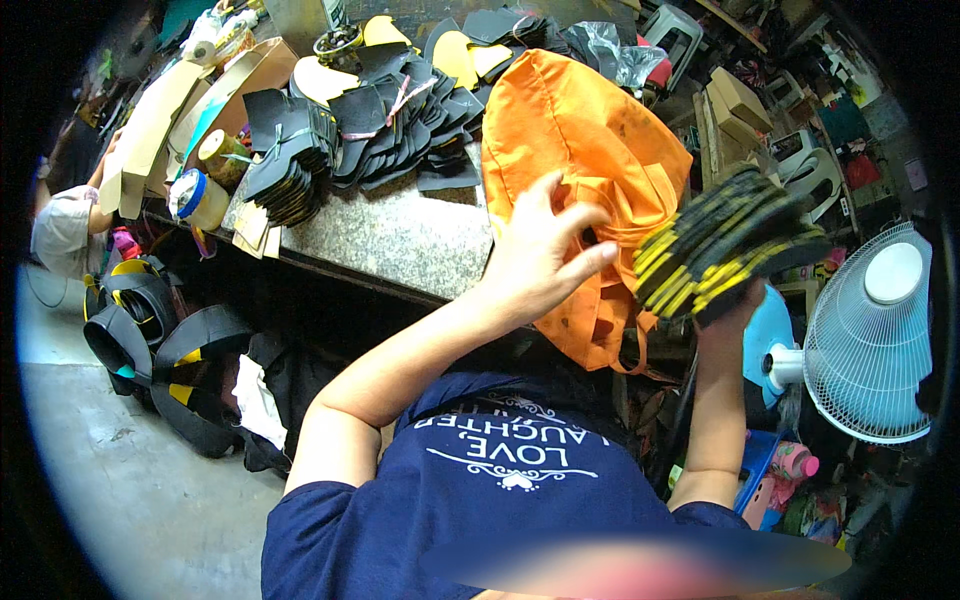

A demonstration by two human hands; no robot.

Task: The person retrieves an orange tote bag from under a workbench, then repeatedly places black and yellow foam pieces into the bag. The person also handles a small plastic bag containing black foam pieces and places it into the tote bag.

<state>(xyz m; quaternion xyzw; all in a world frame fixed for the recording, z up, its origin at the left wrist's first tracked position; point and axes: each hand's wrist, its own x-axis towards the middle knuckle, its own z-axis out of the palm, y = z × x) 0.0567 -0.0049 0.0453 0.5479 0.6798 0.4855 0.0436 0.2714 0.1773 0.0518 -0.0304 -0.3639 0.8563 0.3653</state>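
Note:
My right hand (735,306) grips a thick stack of black pieces with yellow edges (725,245) from below, raised right of the orange cloth bag (560,125). My fingers there are mostly hidden under the stack. In front of the bag, my left hand (545,245) holds nothing; its fingers are curved and apart, with the thumb pointing toward the stack. The bag lies slumped over the table's right part, its strap (640,345) hanging near the front edge. Whether my left hand touches the cloth, I cannot tell.
Bundles of black cut pieces (400,120) crowd the worktable (350,235). A blue-lidded jar (198,198) and cardboard (160,130) stand at its left. A caged fan (870,330) is close on the right. Black rolled bands (165,340) lie on the floor; another person (70,230) is at far left.

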